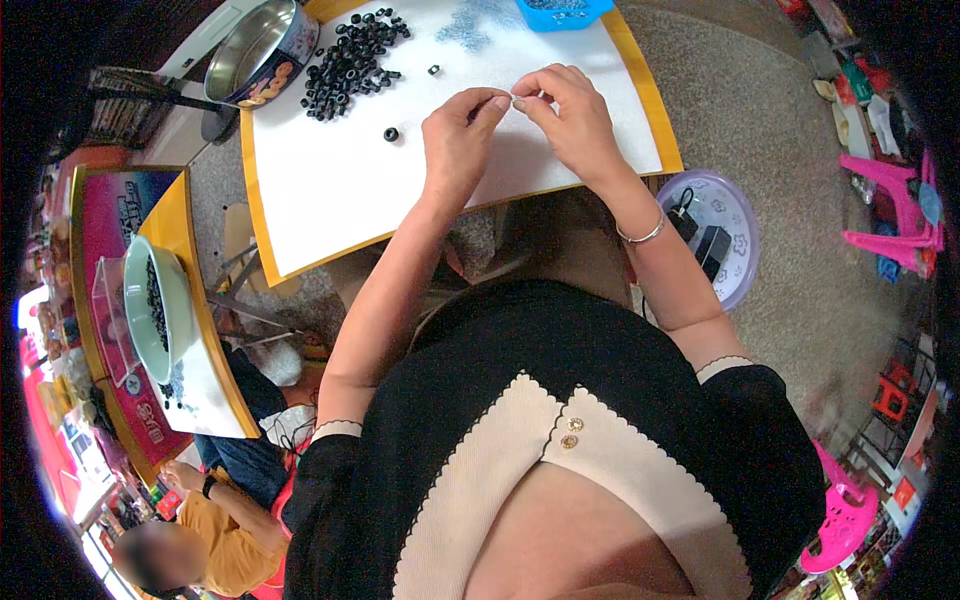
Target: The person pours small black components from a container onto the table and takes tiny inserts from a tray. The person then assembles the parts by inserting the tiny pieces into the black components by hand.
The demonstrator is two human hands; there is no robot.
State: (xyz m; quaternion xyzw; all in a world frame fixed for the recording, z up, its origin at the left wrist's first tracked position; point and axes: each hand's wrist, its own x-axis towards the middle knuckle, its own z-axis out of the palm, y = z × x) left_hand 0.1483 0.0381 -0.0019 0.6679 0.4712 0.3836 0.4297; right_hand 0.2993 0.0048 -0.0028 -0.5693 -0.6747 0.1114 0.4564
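Over the white-topped table [330,200], my left hand [462,138] and my right hand [572,118] meet fingertip to fingertip. Both are closed in a pinch around something tiny and pale, too small to name. A bracelet circles my right wrist. Left of my hands spreads a pile of small black ring-shaped parts [350,65]. Two parts lie apart from it: a round black one [391,134] and a smaller black one [434,70]. Beyond my hands is a scatter of tiny bluish pieces [478,22], with a blue tray [562,14] holding similar pieces beside it.
A metal pan [262,50] stands at the table's far left corner. Below the right edge sits a lilac basin [742,240] with black items. To the left, a co-worker [235,530] sits at another table bearing a pale green bowl [172,310]. Pink stools [890,215] stand far right.
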